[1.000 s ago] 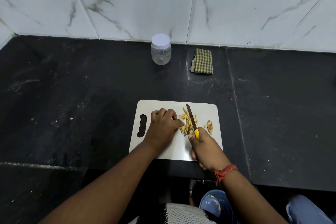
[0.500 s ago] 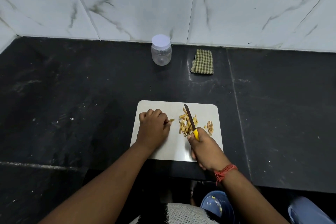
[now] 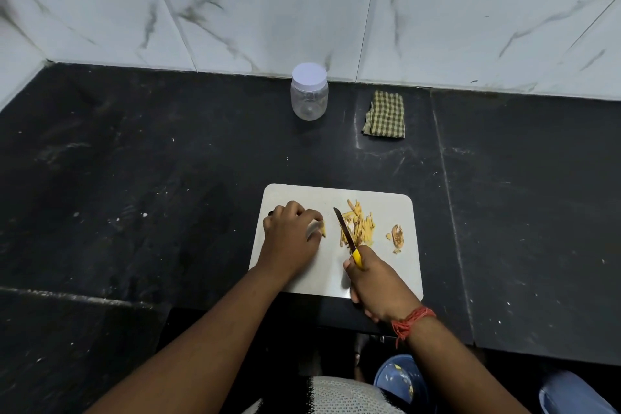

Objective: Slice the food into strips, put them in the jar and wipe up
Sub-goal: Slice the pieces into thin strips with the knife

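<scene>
Right hand (image 3: 379, 282) is gripping the knife (image 3: 347, 235) while left hand (image 3: 292, 235) is pinching a strip (image 3: 323, 229) left of the pile (image 3: 358, 223), so those fingertips are risking a nick if the blade drifts.

No readable text anywhere. Jar (image 3: 309, 92) lid is plain white, no label. Cutting board (image 3: 369, 198) unmarked too.
</scene>
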Motion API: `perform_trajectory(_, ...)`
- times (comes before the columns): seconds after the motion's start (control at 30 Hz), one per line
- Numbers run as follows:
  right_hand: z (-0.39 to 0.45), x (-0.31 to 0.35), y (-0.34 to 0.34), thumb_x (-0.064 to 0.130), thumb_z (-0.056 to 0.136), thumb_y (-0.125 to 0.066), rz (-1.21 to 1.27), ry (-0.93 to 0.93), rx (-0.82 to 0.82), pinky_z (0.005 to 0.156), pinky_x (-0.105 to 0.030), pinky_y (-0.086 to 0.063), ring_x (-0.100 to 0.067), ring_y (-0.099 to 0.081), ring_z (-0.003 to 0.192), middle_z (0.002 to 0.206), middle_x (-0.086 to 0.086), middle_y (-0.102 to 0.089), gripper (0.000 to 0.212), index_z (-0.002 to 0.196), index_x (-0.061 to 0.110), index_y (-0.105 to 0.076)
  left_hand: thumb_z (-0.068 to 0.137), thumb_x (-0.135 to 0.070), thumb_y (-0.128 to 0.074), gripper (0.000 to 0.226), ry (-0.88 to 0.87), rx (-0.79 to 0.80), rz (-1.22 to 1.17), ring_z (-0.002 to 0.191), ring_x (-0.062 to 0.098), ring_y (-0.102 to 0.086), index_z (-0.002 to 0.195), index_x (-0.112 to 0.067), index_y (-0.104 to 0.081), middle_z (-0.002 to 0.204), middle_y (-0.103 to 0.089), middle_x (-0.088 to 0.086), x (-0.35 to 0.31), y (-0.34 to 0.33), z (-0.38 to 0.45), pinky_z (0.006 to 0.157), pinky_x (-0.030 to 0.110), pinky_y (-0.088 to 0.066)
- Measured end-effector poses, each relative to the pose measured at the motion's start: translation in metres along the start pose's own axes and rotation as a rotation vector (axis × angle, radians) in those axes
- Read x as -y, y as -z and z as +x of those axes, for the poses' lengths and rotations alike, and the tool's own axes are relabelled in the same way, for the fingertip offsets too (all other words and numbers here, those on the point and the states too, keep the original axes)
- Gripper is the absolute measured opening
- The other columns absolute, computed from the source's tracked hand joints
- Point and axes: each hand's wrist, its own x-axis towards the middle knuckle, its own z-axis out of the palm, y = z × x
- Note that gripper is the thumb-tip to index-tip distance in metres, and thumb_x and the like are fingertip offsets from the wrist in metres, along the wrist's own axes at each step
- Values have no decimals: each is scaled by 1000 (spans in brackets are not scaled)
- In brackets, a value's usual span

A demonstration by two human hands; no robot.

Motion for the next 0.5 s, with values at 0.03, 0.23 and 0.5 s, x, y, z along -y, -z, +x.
perform_trajectory(0.03, 0, -1, -2, 31, 103, -35, -24, -10, 9, 35, -20, -34, -13, -40, 33, 62, -7, -57, 12, 101, 20, -40, 92, -32, -62, 18, -4, 8, 1, 106, 18, -44, 108, -35, -68, 108, -51, -7, 0, 0, 0, 92, 38, -31)
perform_trajectory(0.23, 5, 1, -14, 22, 103, -34, -158, -8, 19, 32, -17, -32, -8, -42, 37, 73, -11, -56, 12, 104, 11, -38, 90, -34, -67, 14, 95, 28, -83, 111, 17, -44, 103, -36, -71, 108, -52, -12, -1, -4, 2, 89, 31, -23)
perform_trajectory(0.5, 16, -2, -24, 17, 101, -36, -305, 30, -17, 39, -26, -37, -17, -45, 45, 78, -16, -60, 6, 103, 12, -33, 89, -37, -69, 10, 178, 40, -167, 114, 17, -44, 98, -34, -71, 108, -55, -14, -3, -3, 6, 92, 31, -24)
